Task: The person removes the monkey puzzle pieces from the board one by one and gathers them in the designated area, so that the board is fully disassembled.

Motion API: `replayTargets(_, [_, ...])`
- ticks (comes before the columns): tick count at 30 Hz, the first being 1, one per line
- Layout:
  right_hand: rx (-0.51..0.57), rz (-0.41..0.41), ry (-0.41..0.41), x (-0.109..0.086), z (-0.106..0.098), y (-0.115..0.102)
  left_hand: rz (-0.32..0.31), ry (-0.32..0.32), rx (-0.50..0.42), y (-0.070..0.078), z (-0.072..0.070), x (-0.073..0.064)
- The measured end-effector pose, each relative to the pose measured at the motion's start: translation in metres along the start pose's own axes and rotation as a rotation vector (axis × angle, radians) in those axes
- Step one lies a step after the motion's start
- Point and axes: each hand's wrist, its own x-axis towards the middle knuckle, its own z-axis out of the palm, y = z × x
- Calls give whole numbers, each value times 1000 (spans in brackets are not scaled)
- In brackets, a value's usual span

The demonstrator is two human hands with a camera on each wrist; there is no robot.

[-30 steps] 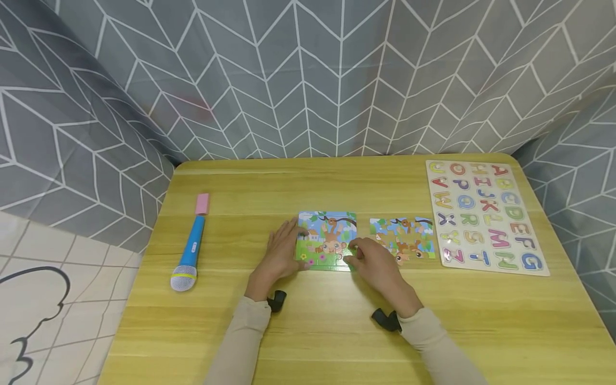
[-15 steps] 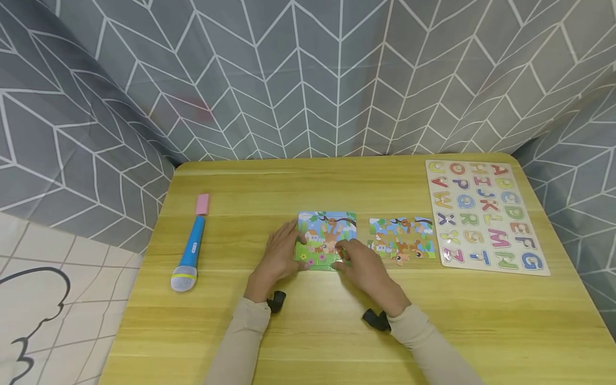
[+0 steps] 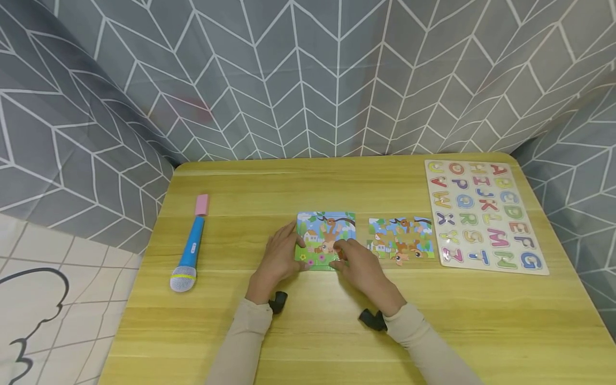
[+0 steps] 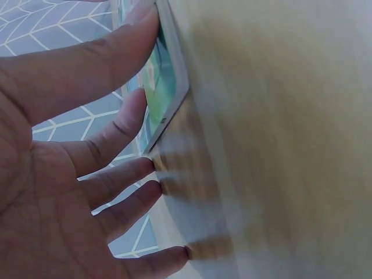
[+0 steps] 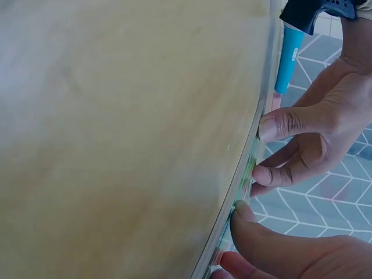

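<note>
A square monkey jigsaw puzzle (image 3: 332, 227) lies in its board on the table. My left hand (image 3: 278, 258) spreads along the board's left side. In the left wrist view its thumb (image 4: 116, 61) and index finger (image 4: 125, 125) rest at the board's edge, with the other fingertips close by on the wood. At the puzzle's lower right my right hand (image 3: 362, 268) has thumb and curled fingers together, pinching a small puzzle piece that the fingers mostly hide. Several more puzzle pieces (image 3: 414, 230), laid together with the same monkey picture, lie right of the board.
An alphabet board (image 3: 486, 219) with letters occupies the table's right side. At the left lie a blue toy microphone (image 3: 189, 254) and a pink block (image 3: 202, 204). A grey patterned curtain (image 3: 317, 96) hangs behind the table.
My right hand has moved left over the puzzle's lower right part, uncovering more of the pieces beside it. My left hand has stayed at the board's left side.
</note>
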Motion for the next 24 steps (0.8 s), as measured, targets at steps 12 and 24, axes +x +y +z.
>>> replayTargets(12, [26,14,-13,2,-1,0,0,-32,12,1,-2,0])
replayTargets(24, [21,9,-22,3,-3,-1,3,-32,2,2,-2,-1])
